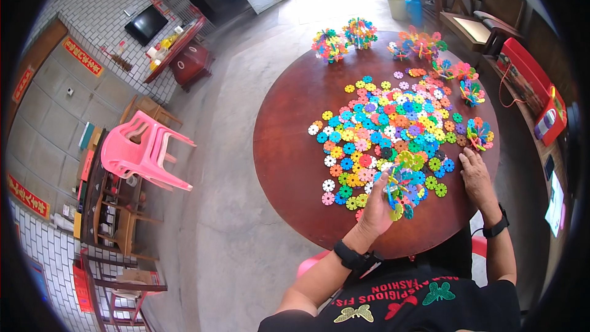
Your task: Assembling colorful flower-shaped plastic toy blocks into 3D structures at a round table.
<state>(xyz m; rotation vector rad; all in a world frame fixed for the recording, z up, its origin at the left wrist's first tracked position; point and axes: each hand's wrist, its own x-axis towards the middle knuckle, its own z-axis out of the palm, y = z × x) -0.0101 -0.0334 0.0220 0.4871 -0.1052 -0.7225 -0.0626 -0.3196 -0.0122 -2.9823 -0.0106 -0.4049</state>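
Observation:
My left hand (pixel 375 210) is closed around a cluster of interlocking plastic snowflake discs (pixel 402 185) in mixed colours, near the front of the round wooden table. The cluster hides the fingertips. My right hand (pixel 478 178) rests at the table's right edge, palm down, with its fingers slightly bent and nothing visible in them. Just beyond it sits a flower-like disc cluster (pixel 479 134). Loose snowflake discs (pixel 384 120) lie spread over the middle of the table.
Finished-looking disc balls (pixel 360 33) and more clusters (pixel 421 43) stand along the far and right edges of the round table (pixel 286 141). Pink plastic chairs (pixel 144 147) are stacked at left. At right is a bench with a red box (pixel 525 74). A bucket (pixel 397 6) stands beyond.

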